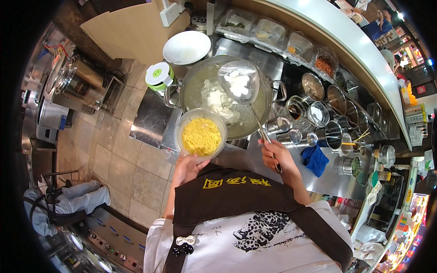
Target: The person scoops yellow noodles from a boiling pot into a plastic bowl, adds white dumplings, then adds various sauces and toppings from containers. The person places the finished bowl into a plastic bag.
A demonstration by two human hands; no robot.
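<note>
My left hand [192,166] holds a clear round plastic bowl from below. Yellow noodles [201,136] lie inside the bowl [223,131], which overlaps the near rim of a wide metal pot [191,76]. In my right hand [278,155] is the metal handle of a perforated skimmer [254,87]. Its round head is over the pot, bearing several white pieces [238,83] of what looks like food. More white pieces [216,99] sit in the pot's cloudy liquid. Whether the skimmer's head touches the liquid I cannot tell.
A white bowl [187,47] and a green-lidded jar [159,75] stand left of the pot. Seasoning tins, shakers [289,137] and a blue cloth [314,161] are at right. Plastic-lined ingredient trays [269,30] line the back. Someone in light trousers [85,198] is at lower left.
</note>
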